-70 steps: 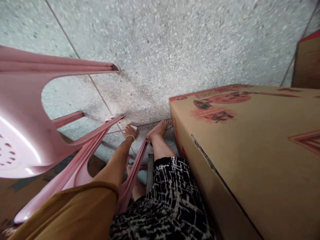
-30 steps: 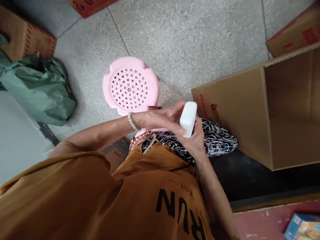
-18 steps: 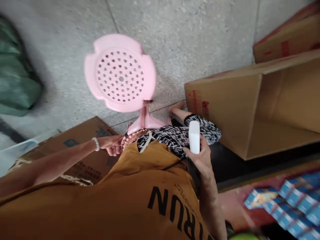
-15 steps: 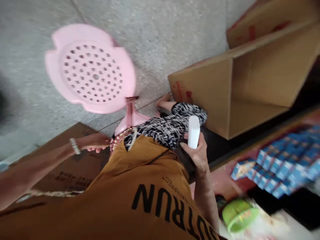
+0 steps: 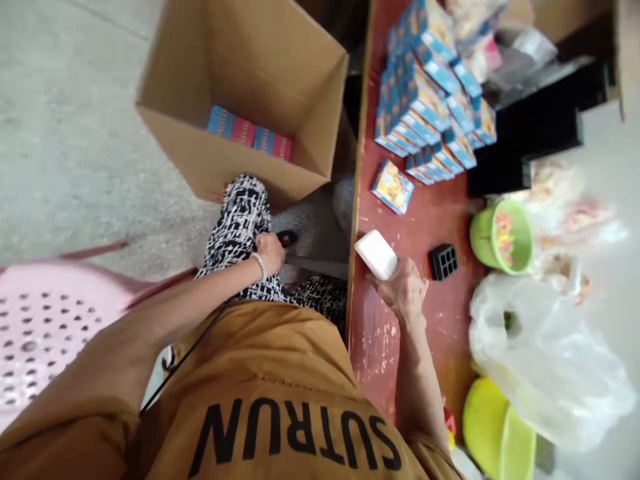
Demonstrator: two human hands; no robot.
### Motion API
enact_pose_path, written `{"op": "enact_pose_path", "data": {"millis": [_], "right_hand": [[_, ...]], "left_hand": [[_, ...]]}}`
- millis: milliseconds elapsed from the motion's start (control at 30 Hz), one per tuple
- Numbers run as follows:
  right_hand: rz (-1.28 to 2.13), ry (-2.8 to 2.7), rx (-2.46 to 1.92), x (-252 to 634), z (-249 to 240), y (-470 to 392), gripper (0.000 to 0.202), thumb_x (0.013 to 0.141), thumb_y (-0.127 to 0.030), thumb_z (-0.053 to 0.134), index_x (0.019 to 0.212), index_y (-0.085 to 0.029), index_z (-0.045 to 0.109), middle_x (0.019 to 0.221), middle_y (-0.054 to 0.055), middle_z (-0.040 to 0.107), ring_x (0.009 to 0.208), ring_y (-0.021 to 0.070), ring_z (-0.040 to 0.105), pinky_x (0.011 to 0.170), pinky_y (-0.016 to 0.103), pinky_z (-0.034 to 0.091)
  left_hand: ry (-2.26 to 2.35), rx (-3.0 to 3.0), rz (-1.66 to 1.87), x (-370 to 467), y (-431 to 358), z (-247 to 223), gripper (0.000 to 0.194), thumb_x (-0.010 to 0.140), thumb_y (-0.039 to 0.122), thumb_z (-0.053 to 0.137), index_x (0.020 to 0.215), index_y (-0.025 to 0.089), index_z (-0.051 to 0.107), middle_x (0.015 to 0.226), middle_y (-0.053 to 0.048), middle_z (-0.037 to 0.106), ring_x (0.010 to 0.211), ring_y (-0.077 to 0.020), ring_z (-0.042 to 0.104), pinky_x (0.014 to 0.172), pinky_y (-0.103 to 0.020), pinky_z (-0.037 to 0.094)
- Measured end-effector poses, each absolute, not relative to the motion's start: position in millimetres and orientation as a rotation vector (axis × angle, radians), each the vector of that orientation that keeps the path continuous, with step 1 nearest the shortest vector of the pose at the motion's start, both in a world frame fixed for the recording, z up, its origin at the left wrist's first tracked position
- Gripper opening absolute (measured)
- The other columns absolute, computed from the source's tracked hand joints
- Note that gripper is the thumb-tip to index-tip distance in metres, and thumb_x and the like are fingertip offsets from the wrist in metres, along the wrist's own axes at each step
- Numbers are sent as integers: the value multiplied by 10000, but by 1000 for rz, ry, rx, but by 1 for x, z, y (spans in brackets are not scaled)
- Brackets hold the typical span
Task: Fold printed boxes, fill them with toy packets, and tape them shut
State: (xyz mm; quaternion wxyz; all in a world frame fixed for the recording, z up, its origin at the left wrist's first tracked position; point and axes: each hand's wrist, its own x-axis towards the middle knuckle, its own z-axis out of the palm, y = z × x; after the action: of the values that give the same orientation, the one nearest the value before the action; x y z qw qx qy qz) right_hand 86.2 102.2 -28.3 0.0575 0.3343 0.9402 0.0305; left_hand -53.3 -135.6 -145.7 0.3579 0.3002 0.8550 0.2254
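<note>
My right hand (image 5: 403, 290) is closed around one end of a small white block-shaped case (image 5: 377, 255) with rounded edges, over the front edge of the red table (image 5: 373, 360). What kind of case it is, I cannot make out. Close to that hand are a small black compartmented holder (image 5: 443, 262) and a single blue picture box (image 5: 393, 187). My left hand (image 5: 271, 254), with a beaded bracelet at the wrist, rests by my patterned trousers. Its fingers are curled beside a small dark object (image 5: 287, 239); whether they grip anything is hidden.
A large open cardboard carton (image 5: 235, 157) stands ahead, with blue and pink boxes (image 5: 250, 133) inside. Stacked blue boxes (image 5: 420, 100), a green cup (image 5: 503, 237), a plastic bag (image 5: 545, 353) and a yellow tub (image 5: 495, 427) occupy the table. At left is a pink perforated chair (image 5: 50, 327).
My view has turned towards the table and carton. The white case has come over the table edge in my right hand. My left hand has moved forward to my trousers, away from the chair.
</note>
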Motion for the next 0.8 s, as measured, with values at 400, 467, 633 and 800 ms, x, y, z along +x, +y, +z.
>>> {"op": "enact_pose_path", "data": {"millis": [400,467,633,800], "right_hand": [[-432,3015,965,132,-75,178,861,622,-786,832,1165,-152,621,1182,220,619,1148,434,559,975,613,465],[-491,3007,962,131,-79,183,898,609,-776,851,1209,-149,622,1215,231,604,1167,443,541,975,612,465],[-693,3009,1151,133,-50,151,994,610,-842,808,1287,-141,613,1323,277,570,1250,498,499,1002,671,428],[-2146,2254,657,131,-1,51,799,765,-889,625,1208,-224,640,1084,139,726,993,300,696,879,501,575]], "left_hand": [[2240,726,497,-60,-131,-111,381,1042,377,417,1203,201,713,871,-67,718,916,-233,680,756,-298,531],[2213,643,683,-55,-156,-86,515,1032,471,354,1316,184,675,660,-12,618,676,-193,607,603,-268,467],[1995,353,1391,-23,-204,-17,594,918,601,579,1325,185,699,539,31,532,501,-137,420,476,-251,335],[1862,726,1326,1,-225,34,356,925,547,593,1152,384,813,675,-22,708,632,-217,607,611,-363,514]]}}
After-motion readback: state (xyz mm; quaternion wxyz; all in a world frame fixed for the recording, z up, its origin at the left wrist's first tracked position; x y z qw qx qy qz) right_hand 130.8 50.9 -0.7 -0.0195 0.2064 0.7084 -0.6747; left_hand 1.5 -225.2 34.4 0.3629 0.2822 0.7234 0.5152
